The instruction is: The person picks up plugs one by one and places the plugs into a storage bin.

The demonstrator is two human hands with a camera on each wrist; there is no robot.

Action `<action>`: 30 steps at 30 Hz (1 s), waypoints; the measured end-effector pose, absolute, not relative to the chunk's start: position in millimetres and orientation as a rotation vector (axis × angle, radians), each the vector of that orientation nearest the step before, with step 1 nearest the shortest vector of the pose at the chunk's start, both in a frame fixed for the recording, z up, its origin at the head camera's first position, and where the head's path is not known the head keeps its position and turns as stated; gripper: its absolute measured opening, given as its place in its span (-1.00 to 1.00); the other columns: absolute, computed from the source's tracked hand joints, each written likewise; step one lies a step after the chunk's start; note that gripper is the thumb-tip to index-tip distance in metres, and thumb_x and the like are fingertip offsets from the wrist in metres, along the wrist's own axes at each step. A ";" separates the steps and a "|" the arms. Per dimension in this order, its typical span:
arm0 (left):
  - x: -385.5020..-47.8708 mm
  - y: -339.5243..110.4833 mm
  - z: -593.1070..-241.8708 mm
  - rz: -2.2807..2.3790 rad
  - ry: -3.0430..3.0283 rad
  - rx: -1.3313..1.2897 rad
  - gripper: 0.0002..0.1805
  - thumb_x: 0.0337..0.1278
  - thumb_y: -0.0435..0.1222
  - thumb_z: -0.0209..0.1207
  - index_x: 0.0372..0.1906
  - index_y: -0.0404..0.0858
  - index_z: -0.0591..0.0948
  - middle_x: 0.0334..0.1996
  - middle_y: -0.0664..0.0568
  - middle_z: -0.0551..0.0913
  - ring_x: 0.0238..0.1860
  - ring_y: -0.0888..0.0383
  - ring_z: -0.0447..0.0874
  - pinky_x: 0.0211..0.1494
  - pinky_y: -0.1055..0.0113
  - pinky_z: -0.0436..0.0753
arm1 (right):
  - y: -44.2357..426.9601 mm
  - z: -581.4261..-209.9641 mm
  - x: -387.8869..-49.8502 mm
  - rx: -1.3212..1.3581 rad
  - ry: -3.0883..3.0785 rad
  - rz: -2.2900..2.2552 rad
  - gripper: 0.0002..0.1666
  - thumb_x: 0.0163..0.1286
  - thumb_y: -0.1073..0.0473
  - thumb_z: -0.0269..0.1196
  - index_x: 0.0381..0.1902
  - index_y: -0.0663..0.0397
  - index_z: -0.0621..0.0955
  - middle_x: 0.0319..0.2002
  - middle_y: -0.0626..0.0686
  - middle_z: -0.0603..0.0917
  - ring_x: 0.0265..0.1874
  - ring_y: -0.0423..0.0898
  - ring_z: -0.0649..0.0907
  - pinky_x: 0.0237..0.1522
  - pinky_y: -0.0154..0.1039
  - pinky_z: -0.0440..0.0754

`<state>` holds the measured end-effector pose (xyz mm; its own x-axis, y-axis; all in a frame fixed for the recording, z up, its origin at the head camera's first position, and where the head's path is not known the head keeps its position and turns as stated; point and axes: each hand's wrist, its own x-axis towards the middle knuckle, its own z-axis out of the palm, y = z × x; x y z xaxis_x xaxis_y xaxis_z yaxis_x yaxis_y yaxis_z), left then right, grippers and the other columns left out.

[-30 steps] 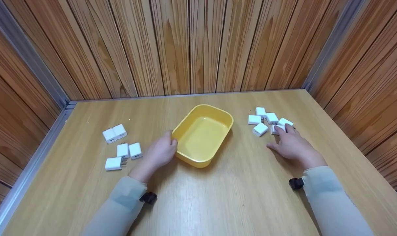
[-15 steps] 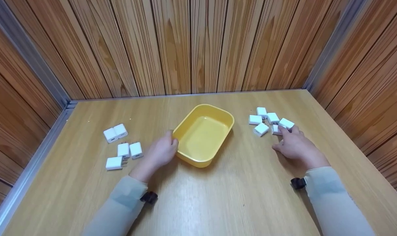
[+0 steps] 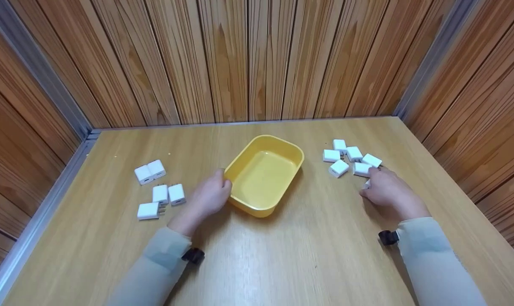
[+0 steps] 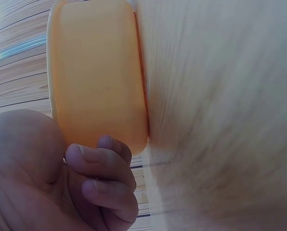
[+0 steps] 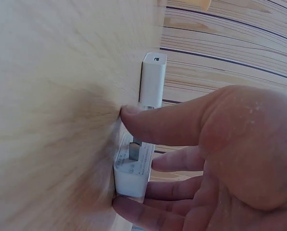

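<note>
A yellow plastic box (image 3: 261, 180) stands at the middle of the table. My left hand (image 3: 208, 196) grips its near left side, thumb over the rim and fingers curled beneath; the box's outer wall (image 4: 97, 72) fills much of the left wrist view. On the right, my right hand (image 3: 391, 194) holds a white charger plug (image 5: 130, 183) low on the table between thumb and fingers. A metal prong shows on it in the right wrist view, while the head view leaves only a sliver visible. Just beyond my fingertips lies another white charger plug (image 3: 361, 169).
Several more white charger plugs (image 3: 338, 168) cluster at the right rear. Another loose group of charger plugs (image 3: 148, 211) lies left of the box. Wood-panelled walls (image 3: 257, 63) close off the back and both sides of the wooden table (image 3: 278, 263).
My right hand has shifted slightly right and nearer, and a charger plug now shows between its thumb and fingers. My left hand and the box have stayed put.
</note>
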<state>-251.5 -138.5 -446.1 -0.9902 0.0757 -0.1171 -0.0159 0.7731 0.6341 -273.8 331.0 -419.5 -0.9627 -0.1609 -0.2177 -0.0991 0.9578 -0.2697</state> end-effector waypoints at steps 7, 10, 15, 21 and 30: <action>-251.6 -138.4 -446.1 1.017 2.807 0.029 -0.29 0.76 -0.05 -0.14 0.74 -0.34 0.21 0.61 -0.30 0.44 0.56 -0.20 0.48 0.61 -0.21 0.39 | 332.1 -419.2 -273.6 -0.172 2.852 -0.438 -0.45 0.61 0.06 0.31 0.26 0.45 0.52 -0.08 0.29 0.64 -0.13 0.22 0.61 0.00 0.19 0.62; -252.0 -138.8 -446.7 1.024 2.801 0.019 -0.30 0.76 -0.05 -0.13 0.74 -0.33 0.21 0.61 -0.29 0.43 0.58 -0.22 0.45 0.62 -0.21 0.38 | 332.2 -418.3 -273.1 -0.162 2.845 -0.452 -0.47 0.61 0.05 0.30 0.22 0.42 0.54 -0.11 0.26 0.63 -0.15 0.21 0.61 -0.05 0.13 0.60; -251.9 -138.9 -447.0 1.016 2.813 0.044 -0.29 0.75 -0.06 -0.14 0.74 -0.35 0.20 0.61 -0.32 0.42 0.59 -0.25 0.44 0.63 -0.21 0.37 | 330.9 -416.1 -270.2 -0.150 2.831 -0.495 -0.51 0.62 0.03 0.29 0.20 0.38 0.58 -0.10 0.25 0.65 -0.15 0.19 0.62 -0.05 0.11 0.61; -252.5 -139.0 -447.8 1.028 2.798 0.046 -0.27 0.77 -0.05 -0.14 0.77 -0.35 0.16 0.66 -0.32 0.36 0.63 -0.25 0.37 0.65 -0.20 0.32 | 328.3 -412.6 -266.4 -0.125 2.812 -0.547 -0.59 0.59 0.06 0.27 0.14 0.32 0.62 -0.12 0.21 0.65 -0.17 0.16 0.62 -0.09 0.04 0.61; -251.7 -139.4 -448.4 0.973 2.855 0.080 -0.31 0.74 -0.10 -0.14 0.70 -0.41 0.24 0.52 -0.35 0.52 0.41 -0.22 0.61 0.53 -0.22 0.48 | 320.7 -410.1 -268.0 -0.204 2.893 -0.488 -0.54 0.54 0.12 0.26 0.17 0.40 0.57 -0.10 0.27 0.58 -0.16 0.20 0.57 -0.08 0.15 0.58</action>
